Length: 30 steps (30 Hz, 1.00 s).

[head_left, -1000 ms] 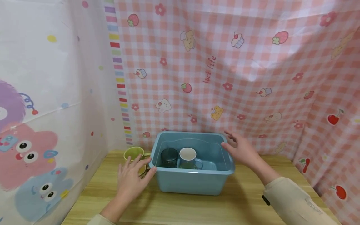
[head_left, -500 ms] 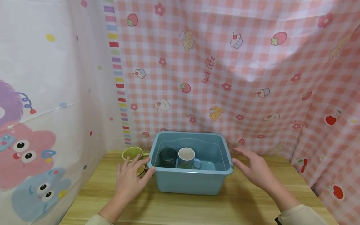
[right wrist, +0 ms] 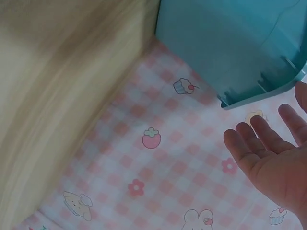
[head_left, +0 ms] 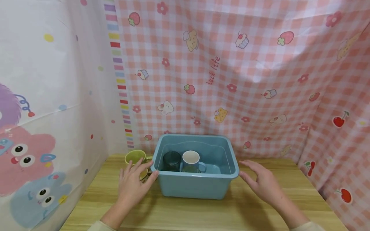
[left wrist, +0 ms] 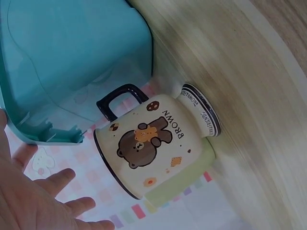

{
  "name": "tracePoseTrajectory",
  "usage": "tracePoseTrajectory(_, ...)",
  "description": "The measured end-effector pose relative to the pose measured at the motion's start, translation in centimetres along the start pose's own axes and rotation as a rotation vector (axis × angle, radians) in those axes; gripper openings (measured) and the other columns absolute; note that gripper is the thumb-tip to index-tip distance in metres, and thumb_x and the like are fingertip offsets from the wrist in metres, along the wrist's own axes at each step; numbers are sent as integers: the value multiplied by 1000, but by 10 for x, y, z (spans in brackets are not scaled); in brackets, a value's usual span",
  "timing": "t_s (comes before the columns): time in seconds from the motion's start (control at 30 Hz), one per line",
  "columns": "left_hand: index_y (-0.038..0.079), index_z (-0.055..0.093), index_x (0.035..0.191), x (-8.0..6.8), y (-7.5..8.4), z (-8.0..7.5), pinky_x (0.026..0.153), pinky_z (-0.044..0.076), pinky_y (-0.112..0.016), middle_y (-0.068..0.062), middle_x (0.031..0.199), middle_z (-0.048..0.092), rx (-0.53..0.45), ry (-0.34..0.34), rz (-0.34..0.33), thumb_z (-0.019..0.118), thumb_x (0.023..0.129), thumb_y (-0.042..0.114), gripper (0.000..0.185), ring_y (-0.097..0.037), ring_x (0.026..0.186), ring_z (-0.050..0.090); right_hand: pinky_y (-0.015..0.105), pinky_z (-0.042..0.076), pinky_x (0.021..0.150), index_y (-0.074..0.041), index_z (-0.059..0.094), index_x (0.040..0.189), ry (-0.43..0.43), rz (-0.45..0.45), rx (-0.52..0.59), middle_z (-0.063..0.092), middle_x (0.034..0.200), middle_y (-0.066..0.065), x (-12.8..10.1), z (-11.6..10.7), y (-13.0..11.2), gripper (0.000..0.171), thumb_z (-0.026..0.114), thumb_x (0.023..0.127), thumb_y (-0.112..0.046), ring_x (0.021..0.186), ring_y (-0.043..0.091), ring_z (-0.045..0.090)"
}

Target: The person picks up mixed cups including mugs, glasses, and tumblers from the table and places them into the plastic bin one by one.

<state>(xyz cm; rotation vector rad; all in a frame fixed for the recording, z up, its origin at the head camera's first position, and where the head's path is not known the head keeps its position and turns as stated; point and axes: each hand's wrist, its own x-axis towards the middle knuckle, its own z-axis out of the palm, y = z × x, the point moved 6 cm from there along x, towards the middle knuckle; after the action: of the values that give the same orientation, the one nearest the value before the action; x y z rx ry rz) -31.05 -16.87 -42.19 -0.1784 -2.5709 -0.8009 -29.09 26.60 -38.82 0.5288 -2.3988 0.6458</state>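
Head view: blue bin (head_left: 195,186) on the tabletop (head_left: 185,216), dark cup (head_left: 171,160) and white-lined mug (head_left: 191,157) inside, left hand (head_left: 134,184) and right hand (head_left: 266,184) at opposite ends, fingers (head_left: 151,180) extended, released; left wrist view: bear-printed mug (left wrist: 153,148) beside the bin; right wrist view: unclenched fingers near the bin's rim.

Your head view's fairly bright: soft light, pale bright patch on the pink checked cloth (head_left: 257,72), darker toward its right side. You've got diffuse shadows on the surface (head_left: 179,213) to both sides of the blue bin (head_left: 192,187), thin glint along its front rim. Your wrist views run dimmer, greyer, softer; surface lines bow toward the frame edges.
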Motion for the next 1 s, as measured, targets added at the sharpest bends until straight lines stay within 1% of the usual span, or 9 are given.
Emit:
tracePoseTrajectory(0.1,30,71,141,0,0,0,119,13,-88,-16,161,55,4,2,2,68,99,61,52,-58,156,33,59,61,94,-7,75,129,23,-9,6,77,129,13,-3,1,-1,38,83,93,-13,118,35,75)
tracePoseTrajectory(0.27,30,70,141,-1,1,2,118,14,-88,-16,161,55,4,1,11,68,99,61,52,-59,155,35,60,60,93,-10,77,127,36,-1,6,78,128,12,-9,4,-2,35,83,93,-12,116,35,76)
tracePoseTrajectory(0.47,30,69,143,-1,-1,2,119,14,-88,-17,162,54,-5,-9,-3,66,100,61,53,-58,156,33,62,59,94,-12,79,124,36,19,39,77,129,17,-11,9,-3,30,82,94,-11,117,39,75)
tracePoseTrajectory(0.63,29,69,143,-2,-1,1,119,14,-88,-17,162,54,-11,-12,-12,65,101,62,54,-59,155,33,64,59,95,-9,78,125,18,67,78,76,131,20,-10,12,-3,29,80,96,-14,119,43,74)
tracePoseTrajectory(0.8,28,69,143,-3,-1,0,119,13,-88,-17,162,54,-27,-10,-21,65,101,61,54,-59,155,33,65,58,98,-9,78,128,-5,122,112,75,134,19,-8,14,-3,33,80,98,-22,124,44,72)
tracePoseTrajectory(1.0,28,68,145,-3,1,-1,118,14,-88,-17,163,52,-25,-18,-24,64,101,63,56,-59,155,33,67,57,101,-10,78,127,-8,198,140,73,136,21,-5,15,-6,35,80,97,-28,128,45,69)
